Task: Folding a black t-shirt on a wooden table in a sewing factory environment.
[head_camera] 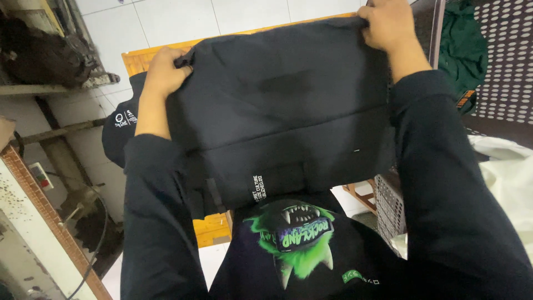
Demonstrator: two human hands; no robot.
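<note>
A folded black garment (283, 105) lies across an orange wooden table (136, 58) in the head view. My left hand (164, 72) grips its far left corner, fingers closed on the cloth. At the far right corner my right hand (386, 25) is clenched on the fabric too. Small white print runs along the near fold. Both of my arms are in black sleeves. Below the garment my own black shirt (300, 244) with a green monster graphic fills the lower middle.
White tiled floor (166, 22) lies beyond the table. A green cloth (463, 50) hangs at the upper right by a perforated panel (508, 61). A white sack (508, 172) sits at right, a plastic crate (388, 205) beside it. Shelving and a brick ledge (50, 216) stand left.
</note>
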